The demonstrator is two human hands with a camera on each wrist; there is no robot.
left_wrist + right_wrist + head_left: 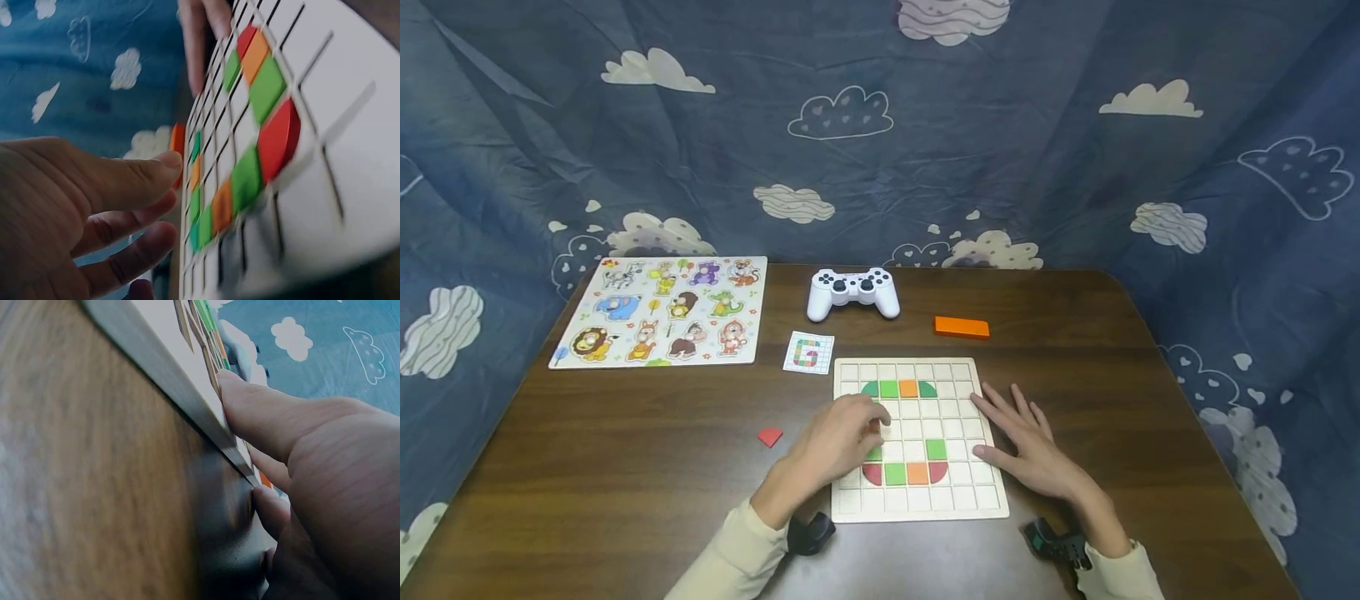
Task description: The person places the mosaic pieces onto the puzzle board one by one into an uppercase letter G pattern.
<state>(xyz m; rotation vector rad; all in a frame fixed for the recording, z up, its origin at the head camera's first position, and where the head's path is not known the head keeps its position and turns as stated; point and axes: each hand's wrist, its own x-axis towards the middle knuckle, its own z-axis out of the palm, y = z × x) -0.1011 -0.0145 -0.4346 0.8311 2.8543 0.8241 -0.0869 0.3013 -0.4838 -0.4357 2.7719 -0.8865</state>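
Note:
A pale wooden grid board (958, 500) lies on the table, bearing coloured tiles in a G-like outline. Along its top row run green and orange tiles (908, 389) with dark green rounded corners. Red rounded corners (937, 472) end the bottom row. My left hand (842, 435) hovers over the board's left side, hiding part of the left column. In the left wrist view, nothing shows between its thumb (140, 178) and loosely bent fingers. With fingers spread, my right hand (1026, 450) rests on the board's right edge; its thumb (256, 409) touches the top in the right wrist view.
One loose red tile (770, 437) lies left of the board. Behind are a small pattern card (808, 352), a white game controller (853, 293) and an orange block (961, 327). An animal puzzle board (655, 312) lies at the back left. A cloud-patterned curtain (842, 167) hangs behind the table.

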